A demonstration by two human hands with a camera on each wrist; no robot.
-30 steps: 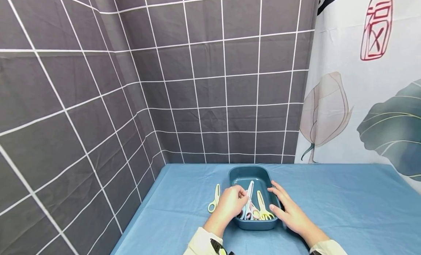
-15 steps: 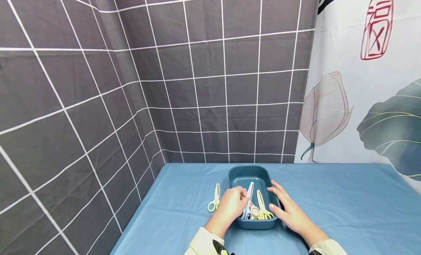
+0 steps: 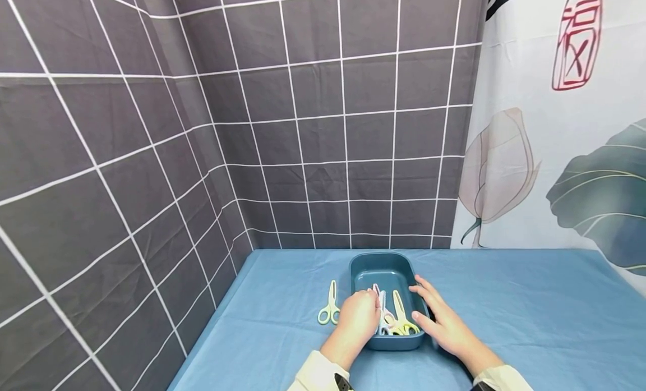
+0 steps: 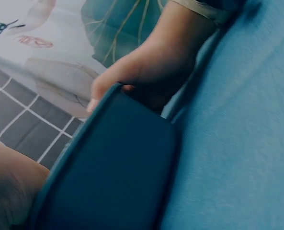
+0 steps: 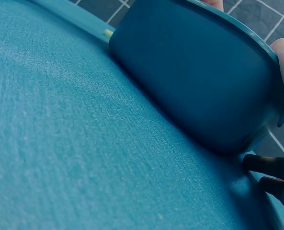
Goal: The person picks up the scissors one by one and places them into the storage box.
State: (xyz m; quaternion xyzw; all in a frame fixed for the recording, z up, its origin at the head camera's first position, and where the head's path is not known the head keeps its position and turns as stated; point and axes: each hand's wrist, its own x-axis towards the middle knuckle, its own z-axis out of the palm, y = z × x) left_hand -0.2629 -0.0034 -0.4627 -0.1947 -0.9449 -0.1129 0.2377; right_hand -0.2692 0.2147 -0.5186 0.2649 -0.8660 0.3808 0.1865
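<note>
A dark teal box (image 3: 393, 343) on the table holds several pairs of scissors. My left hand (image 3: 359, 318) reaches over its left wall with fingers curled. It grips a pair of scissors (image 3: 375, 288), whose pale tip shows beyond the fingers; the handles and fingertips are hidden. Beside it lie pale blue scissors (image 3: 382, 327) and yellow scissors (image 3: 400, 312), with a pink handle between. My right hand (image 3: 444, 323) rests on the right rim, its fingers extended. In the right wrist view its fingers (image 5: 268, 166) stretch along the outside of the box.
Pale green scissors (image 3: 329, 307) lie on the blue tablecloth (image 3: 262, 323), left of the box. A dark grey gridded cloth (image 3: 313, 144) hangs behind and on the left. At the right is a white curtain (image 3: 525, 222) with leaf prints.
My left hand has shifted slightly and its fingers have curled lower into the box. The long white scissors tip has dropped from view, and a pale tip now shows beside the fingers. My right hand stays put.
</note>
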